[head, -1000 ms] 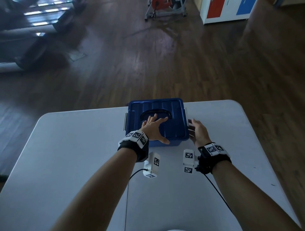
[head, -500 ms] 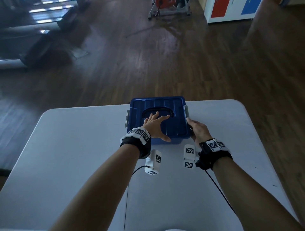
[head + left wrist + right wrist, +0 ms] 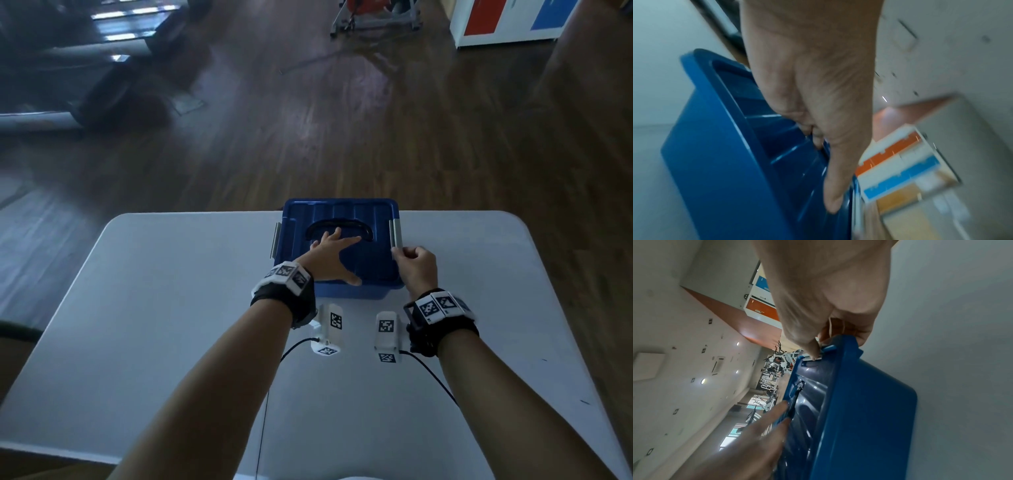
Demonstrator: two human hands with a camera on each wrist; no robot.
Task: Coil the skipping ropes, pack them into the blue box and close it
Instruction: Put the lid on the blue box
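The blue box [image 3: 363, 260] stands at the far edge of the white table [image 3: 171, 308] with its lid on. My left hand [image 3: 334, 255] lies flat on the lid with fingers spread, fingertips at the black recessed handle [image 3: 342, 226]. In the left wrist view the left hand [image 3: 818, 113] presses the ribbed lid [image 3: 760, 146]. My right hand [image 3: 412, 265] is curled at the box's right side, pinching the grey right latch [image 3: 396, 233]; the right wrist view shows the thumb on that latch [image 3: 816, 357]. The grey left latch [image 3: 275, 240] is untouched. No skipping ropes are visible.
A dark wooden floor lies beyond the table's far edge. A white cabinet [image 3: 507, 20] with red and blue doors stands far right, and exercise equipment [image 3: 373, 13] sits at the back. Black cables [image 3: 431, 373] run from the wrist cameras over the table.
My right hand has gone from open beside the box to curled on the right latch, which now stands up against the lid. The left hand stays flat on the lid.
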